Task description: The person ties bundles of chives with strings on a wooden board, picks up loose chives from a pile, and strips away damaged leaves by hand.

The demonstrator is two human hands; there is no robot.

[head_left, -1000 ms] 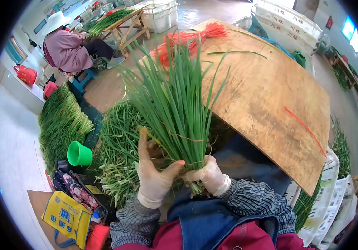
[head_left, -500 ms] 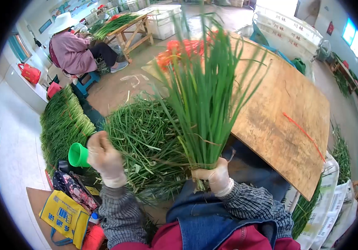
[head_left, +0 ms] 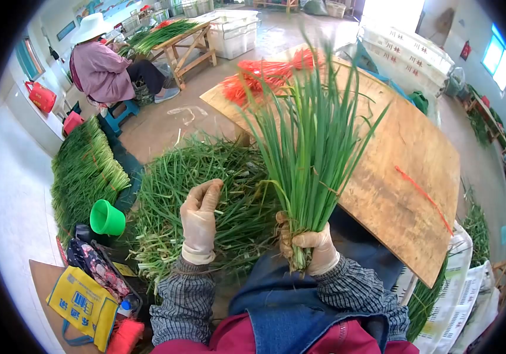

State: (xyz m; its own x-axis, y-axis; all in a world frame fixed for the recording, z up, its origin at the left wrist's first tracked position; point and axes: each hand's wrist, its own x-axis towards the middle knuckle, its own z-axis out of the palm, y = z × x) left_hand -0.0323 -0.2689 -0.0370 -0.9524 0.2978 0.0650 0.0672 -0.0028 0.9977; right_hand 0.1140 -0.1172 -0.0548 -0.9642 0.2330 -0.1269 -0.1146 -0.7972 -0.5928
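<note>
My right hand (head_left: 318, 251), in a pale thin glove, is closed round the lower end of a bunch of garlic chives (head_left: 309, 159). The bunch stands upright over my lap, green leaves fanning out at the top, with some brown, withered bits about its base. My left hand (head_left: 200, 221), gloved too, is raised to the left of the bunch and apart from it. Its fingers are curled and pinched together; whether something thin is between them I cannot make out. Behind and below that hand spreads a heap of loose green leaves (head_left: 164, 194).
On my right is a wooden board (head_left: 406, 165) with red ties (head_left: 265, 76) and one loose red strip (head_left: 424, 197). Stacked chives (head_left: 85, 171), a green cup (head_left: 107, 218) and a yellow bag (head_left: 82, 307) are on the left. A person in a white hat (head_left: 99, 74) sits farther off.
My left hand has moved right, from beside the green cup to in front of the leaf heap. The bunch in my right hand has shifted slightly right, and withered bits now show at its base.
</note>
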